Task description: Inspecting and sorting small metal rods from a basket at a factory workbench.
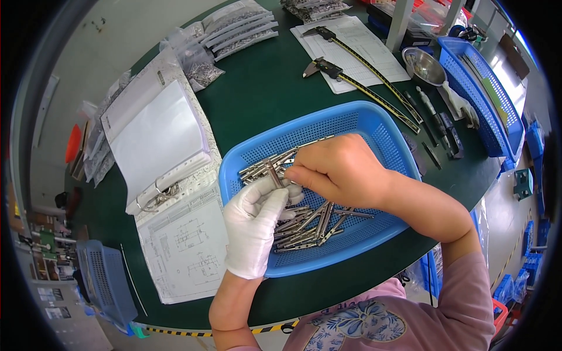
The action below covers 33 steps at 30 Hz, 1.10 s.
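Holding metal pins (270, 171) over blue basket (374, 126), gloved left hand (254, 225), bare right hand (339, 169)

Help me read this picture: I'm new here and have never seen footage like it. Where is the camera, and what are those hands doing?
The one picture comes from a wide-angle camera on the person's head, looking down; that bends the edges. The left hand, in a white glove, and the bare right hand together hold a small metal pin over a blue basket of similar metal pins. On the green table lie an open binder, a technical drawing, two calipers, a steel bowl and bagged parts.
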Each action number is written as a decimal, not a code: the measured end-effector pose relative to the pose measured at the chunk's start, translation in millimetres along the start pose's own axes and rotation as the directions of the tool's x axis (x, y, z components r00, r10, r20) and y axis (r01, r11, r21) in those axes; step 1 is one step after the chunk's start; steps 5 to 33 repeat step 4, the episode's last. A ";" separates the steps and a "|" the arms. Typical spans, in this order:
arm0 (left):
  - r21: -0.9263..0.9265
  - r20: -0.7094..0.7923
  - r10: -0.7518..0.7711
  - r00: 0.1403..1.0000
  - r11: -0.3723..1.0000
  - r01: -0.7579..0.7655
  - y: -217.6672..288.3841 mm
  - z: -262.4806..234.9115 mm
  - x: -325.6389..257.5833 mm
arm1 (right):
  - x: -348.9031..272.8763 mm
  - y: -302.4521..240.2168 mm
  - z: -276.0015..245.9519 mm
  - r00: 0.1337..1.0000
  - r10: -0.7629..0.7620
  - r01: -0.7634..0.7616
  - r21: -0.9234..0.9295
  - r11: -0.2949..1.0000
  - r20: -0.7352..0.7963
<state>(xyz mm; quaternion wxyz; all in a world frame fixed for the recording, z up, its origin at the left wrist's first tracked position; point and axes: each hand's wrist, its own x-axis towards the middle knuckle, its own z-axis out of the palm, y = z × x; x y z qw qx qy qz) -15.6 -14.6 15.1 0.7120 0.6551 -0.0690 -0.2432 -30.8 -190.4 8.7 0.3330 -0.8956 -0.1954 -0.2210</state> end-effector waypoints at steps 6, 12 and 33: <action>-0.045 0.001 0.014 1.000 0.999 -0.014 -0.9 -3.5 -0.3 | 8.4 -17.9 -13.7 0.963 0.214 -0.231 0.093 0.968 0.164; -0.045 0.001 0.014 1.000 0.999 -0.014 -0.9 -3.5 -0.3 | 8.4 -17.9 -13.7 0.963 0.214 -0.231 0.093 0.968 0.164; -0.045 0.001 0.014 1.000 0.999 -0.014 -0.9 -3.5 -0.3 | 8.4 -17.9 -13.7 0.963 0.214 -0.231 0.093 0.968 0.164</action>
